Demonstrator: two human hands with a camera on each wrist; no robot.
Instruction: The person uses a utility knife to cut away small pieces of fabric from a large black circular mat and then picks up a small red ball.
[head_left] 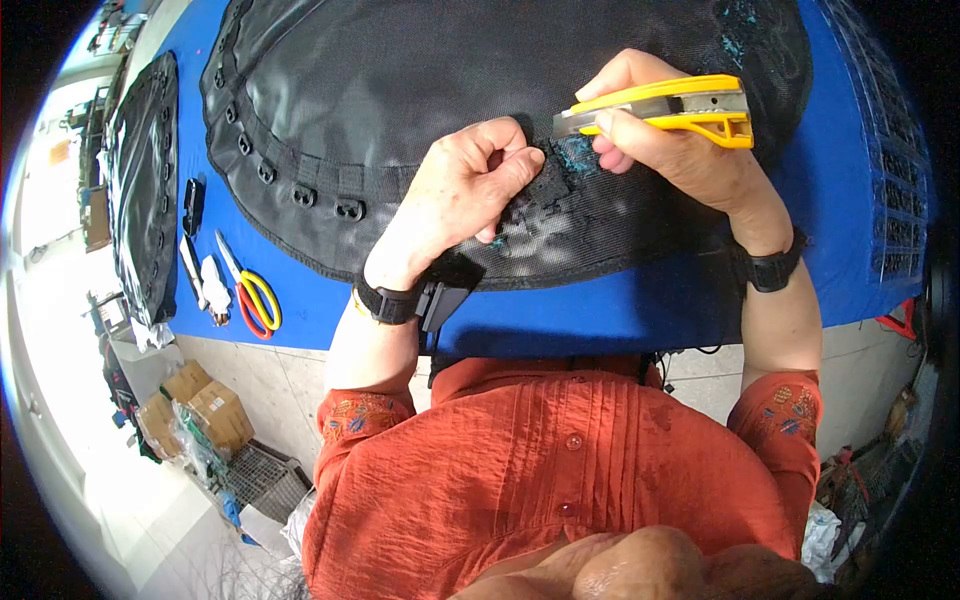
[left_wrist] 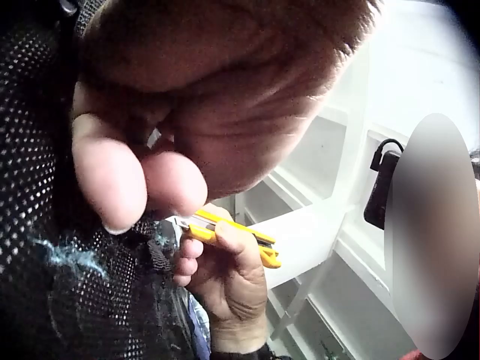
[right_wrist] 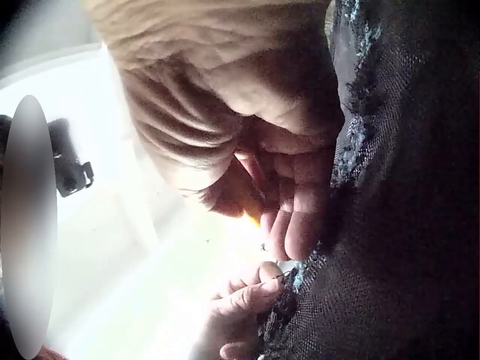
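A large black mesh piece (head_left: 430, 70) with a rounded edge is spread over the blue table. My left hand (head_left: 470, 185) pinches a strip of it between thumb and curled index finger. Just to the right of those fingertips, my right hand (head_left: 690, 165) grips a yellow utility knife (head_left: 650, 106), its blade end pointing left toward the pinched strip. Frayed turquoise threads (head_left: 575, 153) show on the mesh between the two hands. Close up in the left wrist view, more loose turquoise thread (left_wrist: 75, 257) lies by the left fingertips. The right fingers hide most of the knife in the right wrist view.
Scissors (head_left: 258, 300) with red and yellow handles lie left on the blue table (head_left: 520, 325), beside a small white bundle (head_left: 213, 285) and a black object (head_left: 193, 207). Another black piece (head_left: 150, 180) lies farther left. Clear-wrapped black parts (head_left: 900, 220) line the right edge.
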